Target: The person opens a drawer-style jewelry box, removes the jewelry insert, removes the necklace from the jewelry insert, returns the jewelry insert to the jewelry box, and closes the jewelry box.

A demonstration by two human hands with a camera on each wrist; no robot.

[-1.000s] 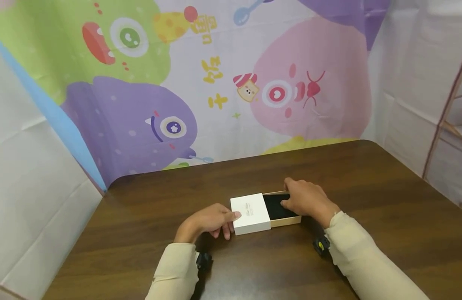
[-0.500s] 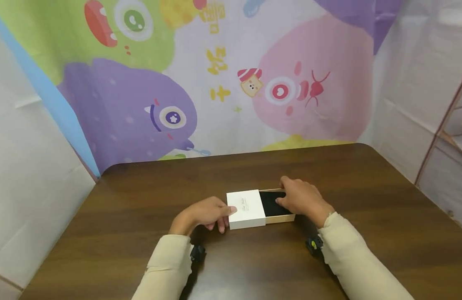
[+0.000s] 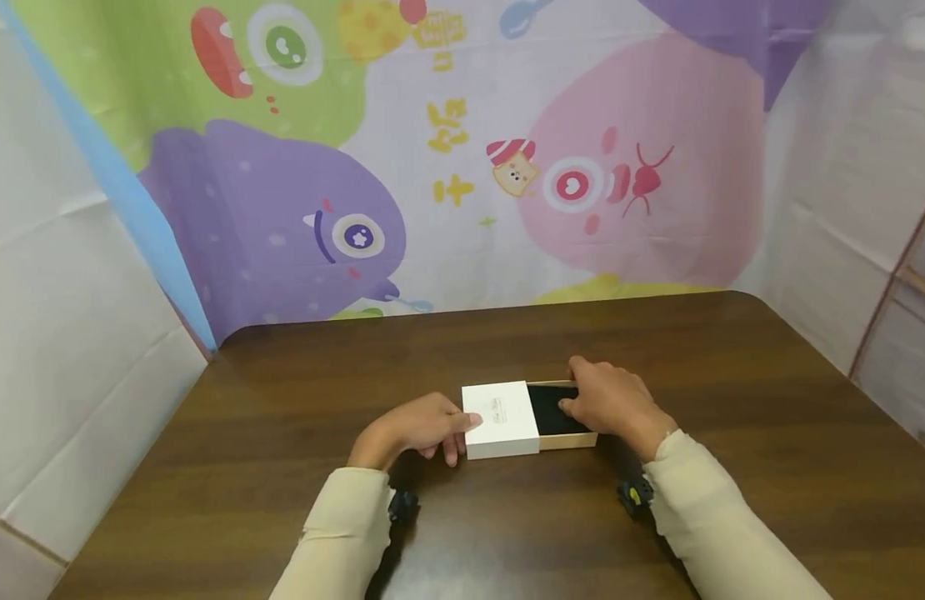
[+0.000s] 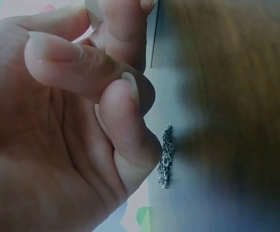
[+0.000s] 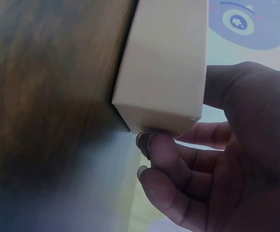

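Note:
A white box sleeve (image 3: 498, 419) with small print lies on the table, and a tan drawer (image 3: 567, 442) sticks out of its right side. Inside the drawer shows a black insert (image 3: 554, 410). My left hand (image 3: 420, 425) pinches the sleeve's left end, thumb on top and fingers below at the side. At the drawer's right end, my right hand (image 3: 612, 402) grips the end wall, thumb over the black insert. The right wrist view shows the drawer's plain outer wall (image 5: 161, 63) with fingers curled at its end. A silvery chain-like thing (image 4: 165, 157) appears beyond the left fingers.
The brown wooden table (image 3: 500, 525) extends around the box on all sides. A cartoon-printed cloth (image 3: 462, 267) hangs along its back edge, with pale cloth walls (image 3: 80, 275) left and right. A dark camera strap (image 3: 402, 505) sits under the left wrist.
The drawer's exposed part looks slightly shorter than a second ago. Both hands keep their hold at the same ends. The head view has shifted a little.

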